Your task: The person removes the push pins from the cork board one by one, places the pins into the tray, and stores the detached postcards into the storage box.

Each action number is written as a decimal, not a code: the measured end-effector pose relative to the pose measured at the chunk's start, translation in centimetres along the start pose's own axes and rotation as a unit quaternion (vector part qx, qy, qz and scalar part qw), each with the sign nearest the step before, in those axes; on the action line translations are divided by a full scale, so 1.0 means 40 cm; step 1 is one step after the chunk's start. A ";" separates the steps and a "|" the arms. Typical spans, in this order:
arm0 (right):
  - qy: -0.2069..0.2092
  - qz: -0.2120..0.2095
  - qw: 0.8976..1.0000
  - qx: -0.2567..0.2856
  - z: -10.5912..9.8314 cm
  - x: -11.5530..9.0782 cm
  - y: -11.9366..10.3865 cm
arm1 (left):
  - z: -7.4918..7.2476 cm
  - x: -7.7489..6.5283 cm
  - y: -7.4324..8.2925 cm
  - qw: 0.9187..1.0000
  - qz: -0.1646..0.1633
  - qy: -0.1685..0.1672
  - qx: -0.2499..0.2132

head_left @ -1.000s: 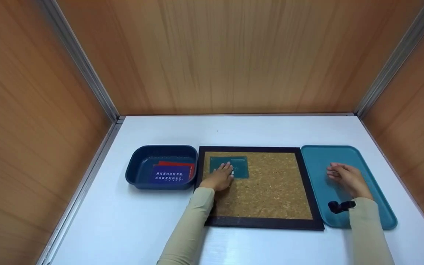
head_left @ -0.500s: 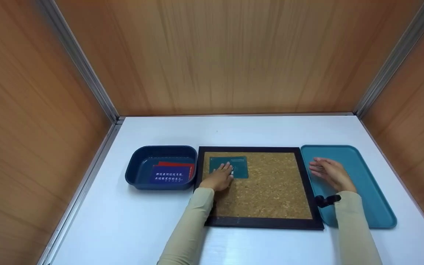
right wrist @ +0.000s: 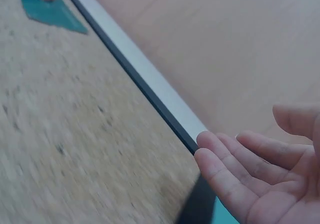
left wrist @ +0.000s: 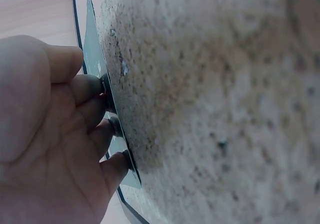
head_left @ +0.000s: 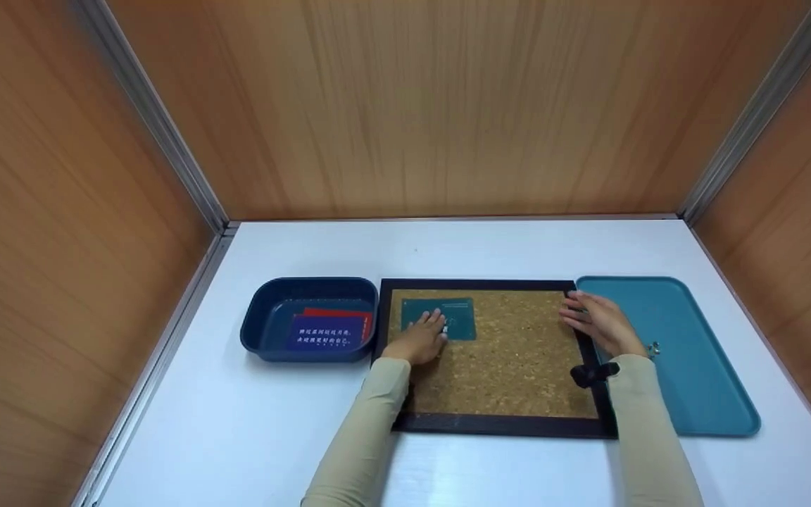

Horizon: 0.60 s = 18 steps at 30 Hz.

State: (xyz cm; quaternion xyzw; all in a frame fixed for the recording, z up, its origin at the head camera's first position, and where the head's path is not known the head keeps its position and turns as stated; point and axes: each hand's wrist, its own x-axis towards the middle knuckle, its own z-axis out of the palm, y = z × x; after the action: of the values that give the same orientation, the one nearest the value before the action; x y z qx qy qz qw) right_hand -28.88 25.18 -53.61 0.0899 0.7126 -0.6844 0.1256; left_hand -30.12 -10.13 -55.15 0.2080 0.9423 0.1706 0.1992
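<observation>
My left hand rests its fingertips on a teal-green card, which lies on the upper left of a cork board with a dark frame. Seen by the left wrist camera, the fingers touch the card just above the cork. Over the board's right frame edge hovers my right hand, its thumb apart from the fingers. Nothing shows between them in the right wrist view, where the hand looks relaxed. Partly behind the right wrist, a few small shiny metallic bits lie on a teal tray.
A dark blue bin stands left of the board, with a purple card bearing white writing and a red card inside. Wooden panels enclose the white table at the back and sides.
My right hand has moved left from over the teal tray to the board's right edge, uncovering the small metallic bits. The left hand has stayed on the card.
</observation>
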 end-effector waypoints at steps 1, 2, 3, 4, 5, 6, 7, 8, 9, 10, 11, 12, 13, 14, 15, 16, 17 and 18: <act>-0.001 0.001 1.000 0.002 0.008 0.005 -0.001 | 0.000 0.000 0.000 1.000 0.000 0.000 0.001; -0.001 0.002 1.000 0.004 0.017 0.010 -0.003 | -0.001 -0.001 0.000 1.000 -0.001 0.000 0.001; -0.005 0.001 1.000 0.007 0.024 0.014 -0.004 | -0.001 -0.002 0.001 1.000 -0.001 0.000 0.001; -0.006 0.002 1.000 0.012 0.032 0.018 -0.005 | -0.002 -0.002 0.001 1.000 -0.002 0.000 0.001; -0.008 0.003 1.000 0.016 0.040 0.021 -0.006 | -0.002 -0.003 0.002 1.000 -0.003 -0.001 0.001; -0.010 0.004 1.000 0.020 0.046 0.024 -0.007 | -0.003 -0.004 0.002 1.000 -0.003 -0.001 0.001; -0.014 0.005 1.000 0.021 0.053 0.027 -0.008 | -0.003 -0.004 0.003 1.000 -0.003 -0.002 0.001; -0.016 0.006 1.000 0.023 0.060 0.029 -0.008 | -0.003 -0.004 0.003 1.000 -0.003 -0.002 0.000; -0.020 0.007 0.999 0.024 0.066 0.032 -0.009 | -0.003 -0.004 0.003 1.000 -0.004 -0.003 0.000; -0.023 0.007 0.999 0.023 0.073 0.034 -0.008 | -0.003 -0.004 0.003 1.000 -0.004 -0.005 0.001; -0.030 0.007 0.999 0.022 0.079 0.036 -0.009 | -0.003 -0.004 0.003 1.000 -0.003 -0.006 0.003; -0.032 0.006 0.999 0.024 0.087 0.038 -0.009 | -0.003 -0.003 0.003 1.000 -0.003 -0.007 0.005; -0.035 0.007 0.999 0.026 0.094 0.040 -0.009 | -0.003 -0.003 0.003 1.000 -0.004 -0.009 0.008; -0.036 0.008 0.999 0.029 0.102 0.042 -0.009 | -0.003 -0.003 0.003 1.000 -0.004 -0.009 0.009; -0.042 0.006 0.999 0.029 0.109 0.044 -0.010 | -0.003 -0.003 0.003 1.000 -0.004 -0.010 0.011; -0.042 0.007 0.999 0.033 0.117 0.046 -0.010 | -0.004 -0.003 0.003 1.000 -0.004 -0.011 0.012; -0.041 0.010 0.998 0.038 0.124 0.049 -0.010 | -0.004 -0.002 0.004 1.000 -0.004 -0.011 0.013; -0.041 0.011 0.998 0.042 0.131 0.052 -0.011 | -0.005 -0.003 0.004 1.000 -0.004 -0.011 0.013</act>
State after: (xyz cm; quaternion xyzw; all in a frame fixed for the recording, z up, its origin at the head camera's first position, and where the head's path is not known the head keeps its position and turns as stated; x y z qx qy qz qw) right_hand -30.69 19.83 -54.00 0.0747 0.6762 -0.7156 0.1587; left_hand -30.06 -10.09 -54.87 0.2082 0.9431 0.1555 0.2077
